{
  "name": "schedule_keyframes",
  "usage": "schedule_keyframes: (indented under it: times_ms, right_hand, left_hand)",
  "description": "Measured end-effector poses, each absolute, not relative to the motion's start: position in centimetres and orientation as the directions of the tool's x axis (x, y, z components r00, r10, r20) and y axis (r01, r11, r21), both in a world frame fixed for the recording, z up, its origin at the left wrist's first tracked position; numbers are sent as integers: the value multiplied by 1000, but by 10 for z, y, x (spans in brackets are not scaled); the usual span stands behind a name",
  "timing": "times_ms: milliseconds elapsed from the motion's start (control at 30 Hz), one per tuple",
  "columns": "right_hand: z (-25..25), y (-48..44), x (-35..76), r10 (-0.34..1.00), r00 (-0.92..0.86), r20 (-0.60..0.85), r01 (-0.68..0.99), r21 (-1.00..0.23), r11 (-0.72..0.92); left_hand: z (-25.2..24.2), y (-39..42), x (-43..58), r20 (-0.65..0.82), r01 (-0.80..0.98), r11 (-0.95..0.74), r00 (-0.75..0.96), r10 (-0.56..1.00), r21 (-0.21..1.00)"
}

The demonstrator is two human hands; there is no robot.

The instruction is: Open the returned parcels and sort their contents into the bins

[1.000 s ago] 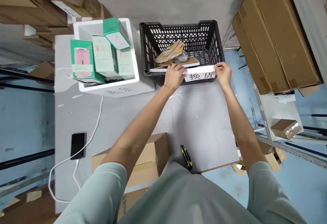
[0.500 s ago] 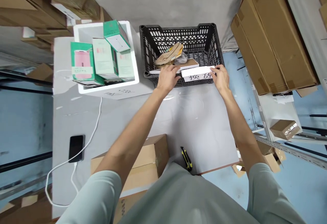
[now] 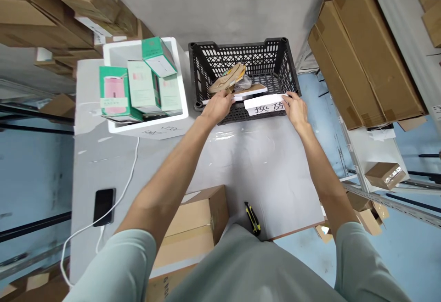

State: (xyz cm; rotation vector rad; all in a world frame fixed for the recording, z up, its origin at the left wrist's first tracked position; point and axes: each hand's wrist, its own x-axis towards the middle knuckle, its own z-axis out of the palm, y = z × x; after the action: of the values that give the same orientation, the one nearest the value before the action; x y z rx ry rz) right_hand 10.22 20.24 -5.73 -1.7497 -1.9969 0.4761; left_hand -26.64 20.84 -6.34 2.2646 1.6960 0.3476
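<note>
A black plastic crate (image 3: 268, 54) stands at the back of the grey table. On its front rim is a white label (image 3: 262, 105) with black handwritten characters. My right hand (image 3: 295, 110) pinches the label's right end at the rim. My left hand (image 3: 218, 107) is at the left part of the front rim, its fingers closed over the edge beside a white strip; what they grip is partly hidden. Inside the crate lie a beige packet (image 3: 229, 78), a clear plastic bag (image 3: 244, 83) and a flat white and brown piece (image 3: 251, 92).
Left of the crate, a white foam box (image 3: 183, 86) holds several green and white boxes (image 3: 115, 93). A phone (image 3: 104, 206) with a white cable, a yellow and black cutter (image 3: 252, 218) and a cardboard box (image 3: 193, 219) are nearer me. Cardboard (image 3: 365, 58) leans at the right.
My left hand has moved slightly left along the crate's front rim. The label's face has tilted more into view, with my right hand still at its right end.
</note>
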Motion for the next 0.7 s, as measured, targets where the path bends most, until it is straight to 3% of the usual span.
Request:
schedule_keyframes:
  times_ms: [200, 700]
  right_hand:
    - [-56, 201, 101, 991, -109, 80, 836, -532, 135]
    - [-51, 189, 93, 996, -87, 31, 871, -482, 91]
  left_hand:
    - [-61, 220, -229, 53, 843, -245, 251, 967, 479]
    - [-33, 242, -118, 16, 827, -364, 396, 918, 430]
